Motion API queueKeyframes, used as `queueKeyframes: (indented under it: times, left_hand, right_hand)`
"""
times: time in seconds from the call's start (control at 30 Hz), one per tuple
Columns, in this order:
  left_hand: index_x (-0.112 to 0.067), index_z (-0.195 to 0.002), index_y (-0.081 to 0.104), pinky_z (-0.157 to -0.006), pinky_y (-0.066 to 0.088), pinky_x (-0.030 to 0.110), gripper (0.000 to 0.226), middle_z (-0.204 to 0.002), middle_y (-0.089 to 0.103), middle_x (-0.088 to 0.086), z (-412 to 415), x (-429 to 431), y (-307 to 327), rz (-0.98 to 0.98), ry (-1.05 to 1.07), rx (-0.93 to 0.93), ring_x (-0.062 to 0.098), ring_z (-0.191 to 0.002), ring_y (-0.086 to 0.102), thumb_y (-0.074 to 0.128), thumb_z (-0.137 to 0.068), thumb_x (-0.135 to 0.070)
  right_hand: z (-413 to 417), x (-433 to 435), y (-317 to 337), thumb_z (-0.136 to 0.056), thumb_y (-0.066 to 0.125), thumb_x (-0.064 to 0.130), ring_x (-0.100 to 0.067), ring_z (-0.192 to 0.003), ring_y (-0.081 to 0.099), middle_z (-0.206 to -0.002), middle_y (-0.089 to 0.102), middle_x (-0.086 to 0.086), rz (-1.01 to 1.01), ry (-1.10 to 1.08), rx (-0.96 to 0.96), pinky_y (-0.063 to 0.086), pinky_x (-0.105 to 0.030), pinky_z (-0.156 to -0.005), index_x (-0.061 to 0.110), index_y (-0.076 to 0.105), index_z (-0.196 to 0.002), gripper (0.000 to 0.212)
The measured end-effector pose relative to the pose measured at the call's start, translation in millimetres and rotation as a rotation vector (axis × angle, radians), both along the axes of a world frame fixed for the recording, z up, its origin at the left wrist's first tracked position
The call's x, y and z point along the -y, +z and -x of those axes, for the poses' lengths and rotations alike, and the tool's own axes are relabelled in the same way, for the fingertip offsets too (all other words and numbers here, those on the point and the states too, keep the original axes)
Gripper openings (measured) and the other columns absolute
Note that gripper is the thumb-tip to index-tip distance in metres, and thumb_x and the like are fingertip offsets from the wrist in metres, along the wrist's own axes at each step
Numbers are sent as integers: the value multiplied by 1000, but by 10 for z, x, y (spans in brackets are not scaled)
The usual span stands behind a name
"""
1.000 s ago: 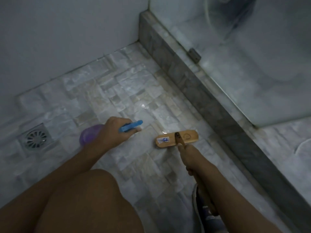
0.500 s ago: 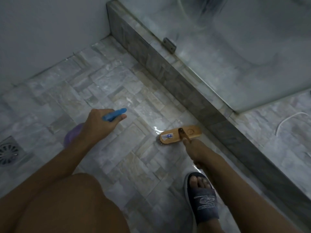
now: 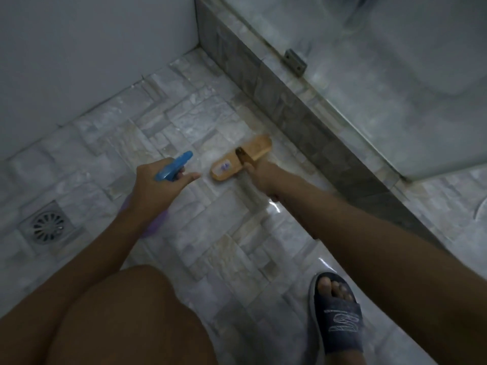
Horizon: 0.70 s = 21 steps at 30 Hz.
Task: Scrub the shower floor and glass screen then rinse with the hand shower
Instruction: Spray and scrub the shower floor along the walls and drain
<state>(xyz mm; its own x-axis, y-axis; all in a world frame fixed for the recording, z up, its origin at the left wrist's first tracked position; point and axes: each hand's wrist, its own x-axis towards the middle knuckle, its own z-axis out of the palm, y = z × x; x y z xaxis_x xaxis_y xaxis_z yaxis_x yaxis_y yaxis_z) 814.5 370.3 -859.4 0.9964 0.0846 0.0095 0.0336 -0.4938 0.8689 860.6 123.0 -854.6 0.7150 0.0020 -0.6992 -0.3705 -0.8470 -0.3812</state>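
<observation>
Crouched on the wet shower floor (image 3: 224,248), a person shows a bare knee (image 3: 118,312) at near left and a dark slide sandal (image 3: 340,320) at near right. The left hand (image 3: 155,188) grasps a spray bottle (image 3: 172,167) by its blue trigger head, its purple body hanging beneath the wrist. The right hand (image 3: 263,179) is clenched round the handle of a wooden scrub brush (image 3: 255,148), whose head lies flat on the tiles just beside the stone kerb (image 3: 290,111). The floor scrub looks to be the step in hand, with the glass screen (image 3: 395,88) atop the kerb and the rinse not yet done. The stroke would do best pressed firmly along the rough grout lines, with spray laid just ahead of the bristles. The kerb hems the brush in at far right. A floor drain (image 3: 47,226) sits at left, and a metal bracket (image 3: 295,61) holds the glass. The hand shower is out of view.
</observation>
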Motion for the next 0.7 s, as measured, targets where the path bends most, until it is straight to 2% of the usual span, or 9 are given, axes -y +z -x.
queueKeyframes:
  times: [0.1,0.23,0.3,0.4,0.5,0.53,0.57,0.63,0.7]
  left_hand:
    - [-19,-80,71,-70,54,17,25,-69,69,-12,-30,-97,-10,35,49,-57,-1,-65,63,89,-70,-33]
    - [-34,-75,71,-73,54,15,19,-72,70,-19,-66,-187,-2,68,72,-67,-4,-67,63,89,-70,-30]
    - [-34,-78,72,-71,54,14,21,-71,69,-12,-94,-176,-18,102,86,-78,-3,-66,62,90,-70,-25]
    - [-13,-92,73,-69,51,9,26,-74,66,-9,-93,-121,-70,79,42,-72,-9,-64,61,89,-72,-19]
    - [-1,-82,71,-66,48,11,28,-71,66,5,-12,-134,-54,13,-3,-5,-5,-62,58,89,-72,-19]
    - [1,-81,70,-65,49,15,30,-72,67,9,7,-153,-47,0,-18,0,-2,-62,58,90,-72,-20]
    - [1,-83,71,-66,52,19,32,-73,67,10,27,-195,-53,-5,-26,-16,1,-64,58,90,-72,-23]
    - [-5,-91,75,-70,56,31,44,-73,68,7,86,-301,-100,-39,-63,-73,8,-66,60,88,-70,-40]
    - [-6,-97,77,-69,56,35,70,-69,65,2,139,-403,-173,-113,-91,-106,12,-63,60,78,-67,-69]
  right_hand:
    - [705,468,92,-103,29,55,-29,-90,63,-116,60,-12,72,10,-134,53,-34,-69,12,52,-128,54]
    - [972,625,133,-100,27,61,-25,-78,68,-101,63,-10,131,59,-176,57,-35,-64,11,55,-118,60]
    - [721,359,122,-103,28,54,-32,-90,68,-109,63,-10,69,69,-127,59,-41,-76,13,54,-124,53]
    - [151,-248,35,-108,28,41,-38,-118,57,-135,53,-22,-26,50,18,47,-40,-94,9,45,-143,50]
    - [-229,-645,-60,-106,29,46,-31,-62,61,-89,60,-17,26,26,21,48,-33,-48,5,55,-116,50]
    - [-238,-671,-27,-105,30,48,-29,-55,59,-82,58,-16,46,25,3,45,-31,-43,6,54,-111,49]
    - [-196,-659,-1,-105,30,49,-31,-60,62,-88,60,-17,58,43,-9,47,-32,-46,7,54,-113,49]
    - [15,-542,78,-106,29,46,-38,-98,65,-125,57,-23,40,104,-29,55,-40,-75,8,48,-135,51]
    - [386,-320,160,-107,29,44,-38,-119,56,-140,50,-22,5,103,-101,49,-43,-95,8,43,-143,53]
